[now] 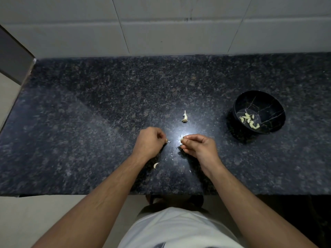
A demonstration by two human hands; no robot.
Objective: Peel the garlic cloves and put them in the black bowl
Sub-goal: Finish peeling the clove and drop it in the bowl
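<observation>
Our right hand (pixel 200 147) fingertips (pixel 184 140) pinch a garlic clove (pixel 181 140); our left hand (pixel 148 142) pinches a scrap of skin (pixel 168 141) just beside it, with the black bowl (pixel 268 104) well right.

A dark speckled stone counter (pixel 89 108) fills the middle of the frame. At centre right stands a black bowl (pixel 259 111). A garlic stem (pixel 185 117) lies near the centre, a garlic clove (pixel 156 165) sits lower down, and small skin scraps (pixel 171 154) are scattered between them.
</observation>
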